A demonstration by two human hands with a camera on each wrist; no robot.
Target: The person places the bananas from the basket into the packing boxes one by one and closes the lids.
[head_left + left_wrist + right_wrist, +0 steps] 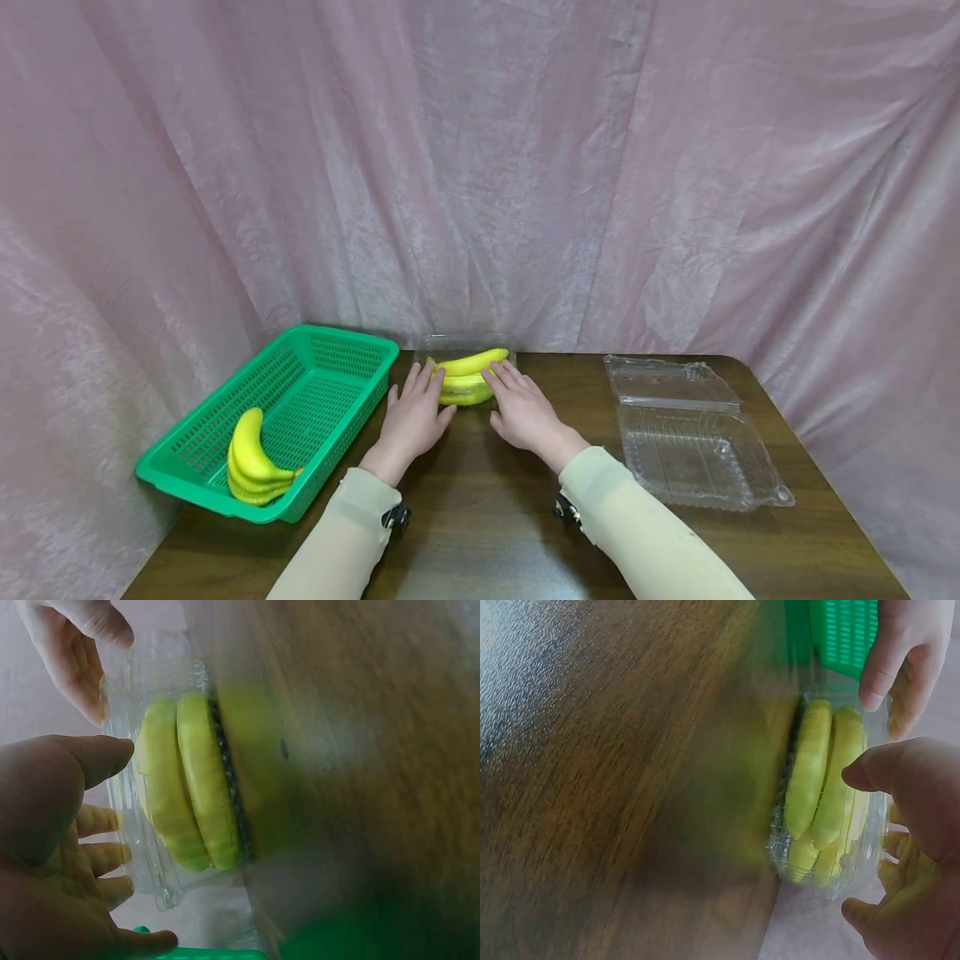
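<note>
A clear plastic clamshell container [465, 341] stands at the back middle of the table, with yellow bananas [472, 363] inside. My left hand [412, 421] reaches to its left side, fingers spread and fairly straight at the upper edge. On the opposite side my right hand [528, 412] lies likewise, its fingertips over the top corner. Both wrist views show the thumbs on the near side and the other fingers beyond the rim [126, 772]. Seen through the near wall, the bananas [810, 772] lie side by side. Parts of the container are hidden behind my hands.
On the left stands a green slotted basket [330, 467] with a bunch of bananas [251, 458] at its near end. To the right lies another clear clamshell container [686, 458], its lid [667, 382] folded back. A pink curtain [525, 167] hangs behind the table [480, 517].
</note>
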